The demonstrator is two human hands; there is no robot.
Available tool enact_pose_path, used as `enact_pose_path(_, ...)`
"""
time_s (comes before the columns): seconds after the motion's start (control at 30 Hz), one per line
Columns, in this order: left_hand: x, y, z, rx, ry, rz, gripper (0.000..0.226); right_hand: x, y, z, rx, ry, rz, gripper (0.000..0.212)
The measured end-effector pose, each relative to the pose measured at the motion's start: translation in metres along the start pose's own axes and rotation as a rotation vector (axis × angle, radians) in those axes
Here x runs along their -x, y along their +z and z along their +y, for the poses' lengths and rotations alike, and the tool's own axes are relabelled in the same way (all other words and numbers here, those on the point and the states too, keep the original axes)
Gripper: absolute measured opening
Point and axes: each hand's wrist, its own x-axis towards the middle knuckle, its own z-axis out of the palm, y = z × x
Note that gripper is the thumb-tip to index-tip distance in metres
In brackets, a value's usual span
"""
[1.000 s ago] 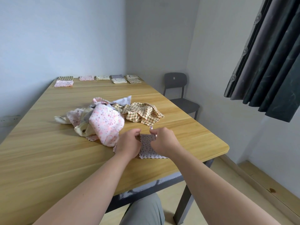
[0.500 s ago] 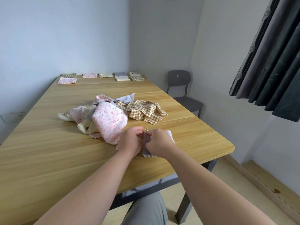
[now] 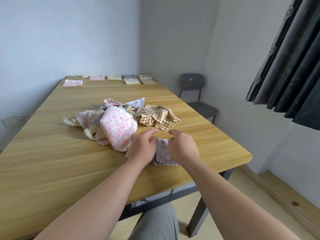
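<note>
At the near edge of the wooden table (image 3: 52, 161), we see the left hand (image 3: 142, 148) and the right hand (image 3: 184, 147) set on a small grey dotted cloth (image 3: 162, 153) that lies between them. Both hands' fingers are loosely bent, tips on the fabric; we cannot tell whether they pinch it. A heap of unfolded cloths (image 3: 119, 127) lies just behind.

Soft, even daylight fills the room, brightest on the wall below the curtain (image 3: 285, 66) at right. The table (image 3: 52, 161) carries a mild sheen; the left hand (image 3: 142, 148) and right hand (image 3: 182, 148) throw only faint shadows around the sharp small dotted cloth (image 3: 162, 153). Wide-angle distortion bows the walls and curtain at the frame edges.
</note>
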Motion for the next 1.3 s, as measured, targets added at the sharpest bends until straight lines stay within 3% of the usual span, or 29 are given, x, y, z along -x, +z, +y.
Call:
enact_pose_path(0.07,0.002,0.003,0.002,-0.056,0.106,-0.120,0.038,-0.003,0.004,0.014,0.166,-0.078,-0.069,0.047)
enact_pose_path(0.17,0.001,0.010,0.003,-0.312,0.216,-0.331,0.048,-0.003,0.008,0.033,0.274,-0.051,-0.253,0.052)
enact_pose_path(0.3,-0.002,0.014,0.003,-0.514,0.216,-0.492,0.054,0.000,0.009,0.043,0.318,-0.022,-0.331,0.058)
enact_pose_path(0.57,-0.002,0.014,0.004,-0.550,0.194,-0.555,0.056,0.003,0.002,0.046,0.320,0.042,-0.379,0.060)
enact_pose_path(0.73,-0.006,0.017,0.002,-0.434,0.149,-0.469,0.049,0.007,-0.002,0.049,0.303,0.050,-0.399,0.061)
enact_pose_path(0.9,-0.030,0.012,0.011,-0.460,0.083,-0.425,0.045,-0.004,-0.016,0.047,0.220,0.165,-0.153,0.054)
enact_pose_path(1.03,-0.051,0.005,0.024,-0.492,0.064,-0.437,0.024,-0.013,-0.018,0.046,0.311,0.213,-0.126,0.046)
enact_pose_path(1.17,-0.068,0.001,0.030,-0.325,-0.069,-0.506,0.007,-0.030,-0.013,0.046,0.160,0.239,-0.170,0.038)
enact_pose_path(1.3,-0.085,0.000,0.032,-0.054,-0.184,-0.545,0.009,-0.057,-0.024,0.051,-0.310,0.370,-0.189,0.017)
